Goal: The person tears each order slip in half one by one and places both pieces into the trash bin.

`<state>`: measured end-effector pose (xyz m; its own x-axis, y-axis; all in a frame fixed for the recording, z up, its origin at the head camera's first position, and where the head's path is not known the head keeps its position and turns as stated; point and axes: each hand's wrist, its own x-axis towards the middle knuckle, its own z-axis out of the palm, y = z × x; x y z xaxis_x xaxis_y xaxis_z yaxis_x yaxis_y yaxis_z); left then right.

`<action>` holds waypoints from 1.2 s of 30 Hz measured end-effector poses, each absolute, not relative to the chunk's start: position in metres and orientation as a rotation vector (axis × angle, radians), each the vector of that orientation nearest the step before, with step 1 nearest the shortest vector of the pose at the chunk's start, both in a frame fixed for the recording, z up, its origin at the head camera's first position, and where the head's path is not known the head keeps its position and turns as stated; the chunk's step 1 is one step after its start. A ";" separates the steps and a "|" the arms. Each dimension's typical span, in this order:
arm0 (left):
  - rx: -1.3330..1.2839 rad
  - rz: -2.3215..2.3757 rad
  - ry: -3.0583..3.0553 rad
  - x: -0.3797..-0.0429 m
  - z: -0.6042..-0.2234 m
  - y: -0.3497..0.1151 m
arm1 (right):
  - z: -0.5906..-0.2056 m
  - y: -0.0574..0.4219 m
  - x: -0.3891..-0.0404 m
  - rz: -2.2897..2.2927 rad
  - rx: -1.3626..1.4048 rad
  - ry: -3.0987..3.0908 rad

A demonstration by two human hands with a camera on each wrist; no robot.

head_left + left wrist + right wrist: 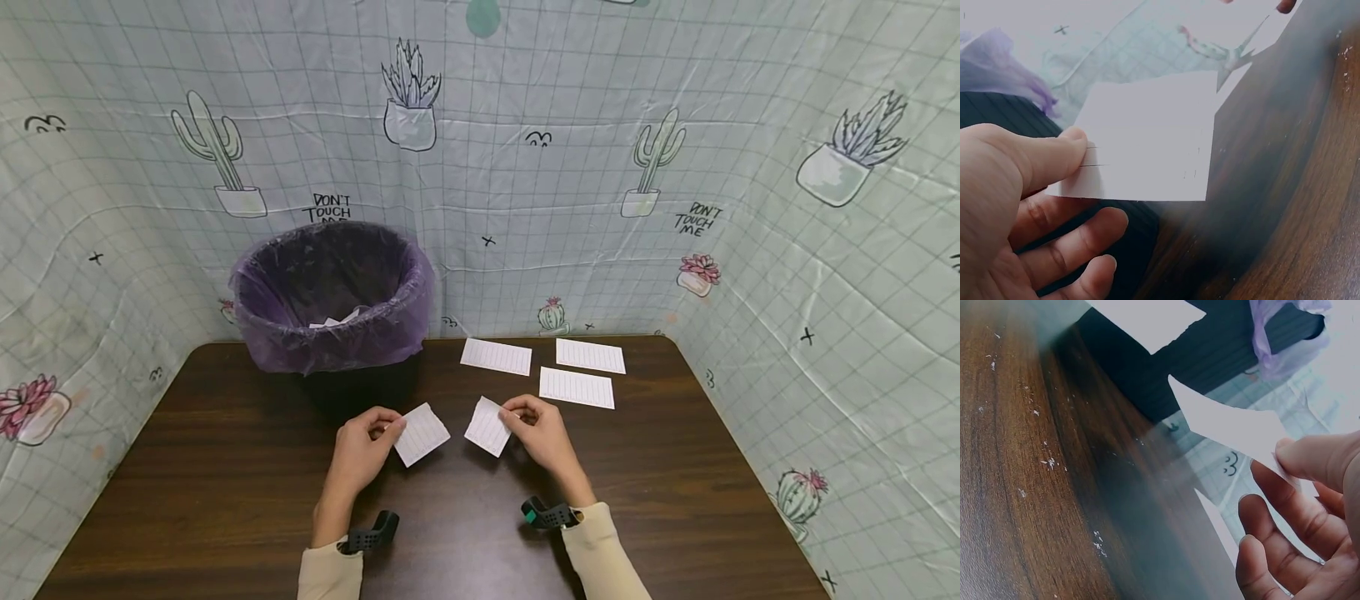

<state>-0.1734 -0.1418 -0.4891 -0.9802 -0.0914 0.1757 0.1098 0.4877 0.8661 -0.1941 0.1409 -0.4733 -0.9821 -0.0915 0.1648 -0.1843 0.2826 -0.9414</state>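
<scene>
Between thumb and index finger, my left hand (362, 447) pinches a torn piece of lined white paper (422, 434). That piece fills the middle of the left wrist view, its lines faint. My right hand (543, 430) pinches a second torn paper piece (488, 427) by its right side. A gap separates the two pieces, and their facing edges look ragged. In the right wrist view the right-hand piece (1229, 425) bends slightly, while the other fingers curl loosely below it. Both hands are above the table, in front of the bin.
A black bin (360, 392) with a purple liner (337, 333) stands at the back left, white paper scraps (333, 320) inside. Three lined paper slips (576, 387) lie at the back right of the dark wooden table (225, 483). Tiny paper crumbs (1050, 462) dot the tabletop.
</scene>
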 end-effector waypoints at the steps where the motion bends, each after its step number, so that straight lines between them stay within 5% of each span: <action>1: -0.018 -1.495 -2.531 -0.173 -0.489 -0.142 | -0.473 0.141 -0.194 1.819 0.265 -2.453; 36: -0.067 -1.494 -2.507 -0.171 -0.486 -0.132 | -0.469 0.147 -0.194 1.911 0.235 -2.373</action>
<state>-0.1710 -0.1321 -0.4864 -0.9744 -0.0737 0.2125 0.1518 0.4816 0.8632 -0.1940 0.1469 -0.4689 -0.9845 -0.0658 0.1625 -0.1728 0.2077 -0.9628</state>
